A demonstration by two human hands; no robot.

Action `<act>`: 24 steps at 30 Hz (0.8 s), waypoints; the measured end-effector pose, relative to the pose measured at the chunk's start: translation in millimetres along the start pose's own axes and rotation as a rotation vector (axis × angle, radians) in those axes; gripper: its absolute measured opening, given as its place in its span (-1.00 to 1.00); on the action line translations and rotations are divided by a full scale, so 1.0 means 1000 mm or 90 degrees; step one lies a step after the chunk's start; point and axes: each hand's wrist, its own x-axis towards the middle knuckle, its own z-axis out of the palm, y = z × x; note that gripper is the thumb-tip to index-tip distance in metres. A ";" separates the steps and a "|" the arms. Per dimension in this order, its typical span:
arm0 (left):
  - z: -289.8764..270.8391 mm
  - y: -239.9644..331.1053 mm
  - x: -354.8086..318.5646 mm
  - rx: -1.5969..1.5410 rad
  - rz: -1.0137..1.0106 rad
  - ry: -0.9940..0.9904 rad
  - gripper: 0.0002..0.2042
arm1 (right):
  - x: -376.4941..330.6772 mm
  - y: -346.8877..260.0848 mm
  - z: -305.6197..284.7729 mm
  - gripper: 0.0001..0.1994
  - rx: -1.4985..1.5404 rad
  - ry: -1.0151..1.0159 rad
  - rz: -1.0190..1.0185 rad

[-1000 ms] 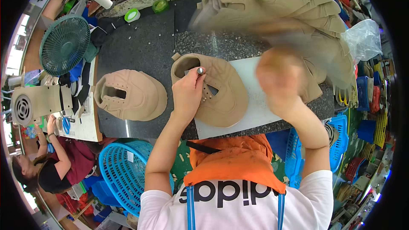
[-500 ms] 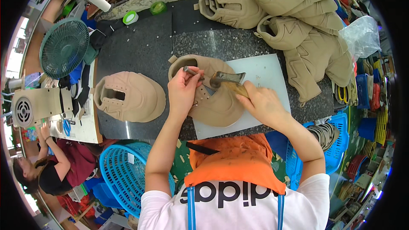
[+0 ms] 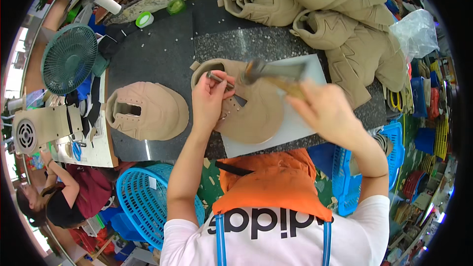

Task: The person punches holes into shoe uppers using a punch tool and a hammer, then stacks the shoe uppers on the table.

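Observation:
My left hand (image 3: 209, 99) pinches a short metal punch (image 3: 219, 80) over a beige shoe upper (image 3: 253, 118), whose eyelet area lies under my fingers. The upper rests partly on a pale cutting board (image 3: 308, 113). Raised to the right of the punch, my right hand (image 3: 325, 111) grips a hammer (image 3: 278, 73) by its wooden handle. Motion blurs the hammer head, which hangs clear of the punch. A second beige shoe upper (image 3: 152, 120), with a row of eyelet holes, lies left of my left hand.
Several beige uppers (image 3: 340, 29) are heaped at the far right of the dark worktop (image 3: 148, 64). Green tape rolls (image 3: 144, 19) lie at the back. A green fan (image 3: 69, 59) stands at left, near a co-worker (image 3: 79, 192). Blue baskets (image 3: 143, 197) flank me below the bench.
My right hand has swung the hammer up and to the right, away from the punch. The left hand keeps its pinch on the punch. The whole view has shifted slightly.

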 end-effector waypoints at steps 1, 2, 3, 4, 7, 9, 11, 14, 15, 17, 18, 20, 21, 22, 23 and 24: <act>-0.002 0.003 0.002 -0.019 -0.010 -0.022 -0.90 | -0.001 0.003 -0.004 -0.76 0.085 0.105 -0.043; -0.003 0.004 0.005 -0.038 -0.022 -0.047 -0.90 | 0.000 -0.001 -0.013 -0.76 0.085 0.105 -0.043; -0.005 0.002 0.003 -0.036 -0.035 -0.039 -0.90 | -0.001 -0.009 -0.028 -0.77 0.143 0.186 -0.053; -0.003 0.001 0.004 -0.039 -0.035 -0.046 -0.90 | -0.003 -0.017 -0.042 -0.78 0.197 0.271 -0.058; 0.011 0.002 0.005 -0.031 -0.022 -0.061 -0.91 | -0.022 -0.038 -0.059 -0.76 0.520 0.395 0.021; 0.008 -0.003 -0.002 0.088 0.038 -0.020 -0.93 | -0.004 -0.019 -0.029 -0.77 0.390 0.436 -0.126; 0.015 -0.004 -0.007 0.319 0.131 -0.025 -0.93 | -0.001 -0.006 -0.006 -0.76 0.236 0.486 -0.251; 0.015 0.000 -0.008 0.545 0.211 -0.034 -0.92 | -0.004 0.003 0.002 -0.77 -0.032 -0.005 -0.067; 0.011 0.000 0.002 0.226 0.085 -0.046 -0.90 | -0.007 0.003 -0.009 -0.75 -0.045 0.024 -0.051; 0.004 0.000 0.004 -0.081 -0.063 -0.090 -0.85 | -0.012 0.001 -0.021 -0.77 0.051 0.128 -0.051; 0.003 0.000 0.002 -0.081 -0.065 -0.089 -0.85 | -0.014 -0.004 -0.030 -0.77 0.053 0.126 -0.050; 0.002 0.001 0.004 -0.071 -0.081 -0.085 -0.87 | -0.014 -0.019 -0.052 -0.78 0.194 0.302 -0.037; 0.002 0.001 0.006 -0.073 -0.080 -0.089 -0.87 | -0.017 -0.026 -0.055 -0.78 0.190 0.304 -0.035; 0.005 0.001 0.006 -0.090 -0.067 -0.097 -0.87 | -0.022 -0.033 -0.059 -0.75 0.278 0.393 0.025; 0.008 0.001 0.007 -0.109 -0.054 -0.105 -0.88 | -0.026 -0.036 -0.062 -0.71 0.364 0.483 0.084; 0.013 0.001 0.007 -0.112 -0.054 -0.115 -0.88 | -0.030 -0.034 -0.063 -0.71 0.357 0.488 0.089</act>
